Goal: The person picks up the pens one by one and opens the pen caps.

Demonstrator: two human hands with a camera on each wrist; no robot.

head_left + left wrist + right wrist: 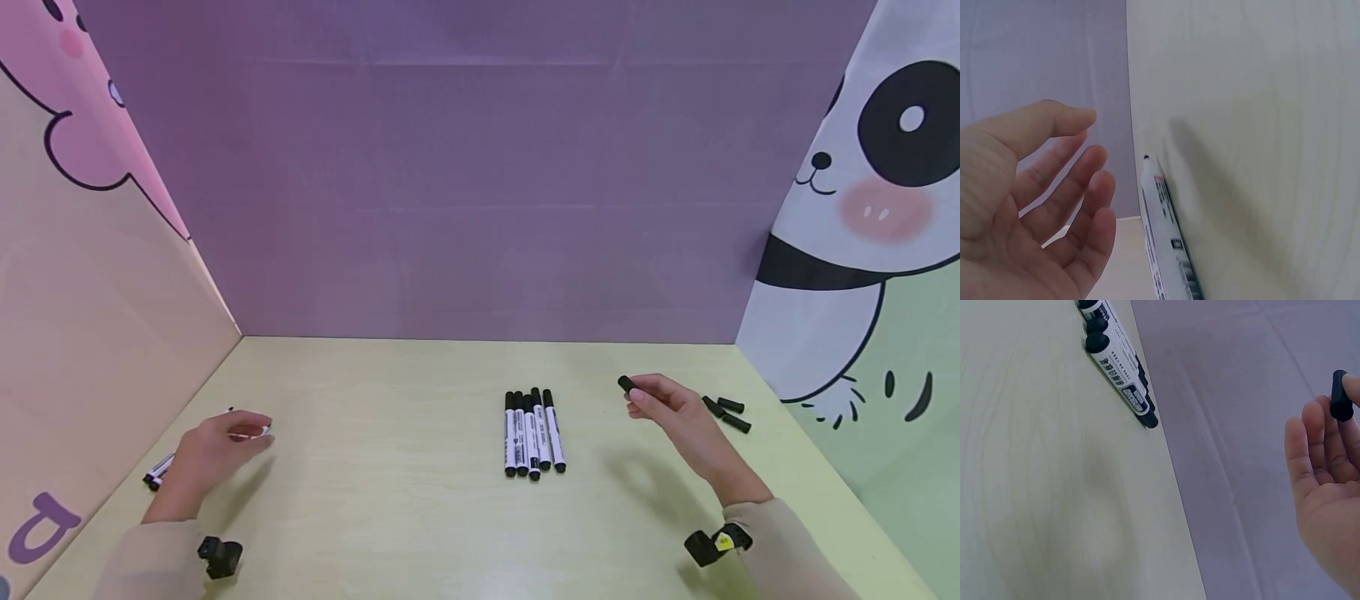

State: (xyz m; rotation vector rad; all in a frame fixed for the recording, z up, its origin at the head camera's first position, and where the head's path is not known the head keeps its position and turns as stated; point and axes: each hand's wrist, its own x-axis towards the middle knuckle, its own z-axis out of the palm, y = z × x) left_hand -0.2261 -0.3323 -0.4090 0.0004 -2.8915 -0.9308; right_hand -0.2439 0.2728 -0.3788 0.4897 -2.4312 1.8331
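My right hand (678, 414) pinches a black marker cap (626, 383) between thumb and fingers, raised above the table; in the right wrist view the cap (1339, 397) stands out from the fingertips. My left hand (213, 454) hovers over the left side of the table, its fingers loosely bent and apart. In the left wrist view nothing lies between those fingers, and an uncapped white marker (1169, 237) with a dark tip lies on the table beside them. More white marker bodies (157, 473) show behind the left wrist, partly hidden by it.
Several capped black-and-white markers (528, 435) lie side by side near the middle of the table. Three loose black caps (731, 406) lie right of the right hand. A purple backdrop (480, 175) closes the back; printed panels (862, 333) flank both sides.
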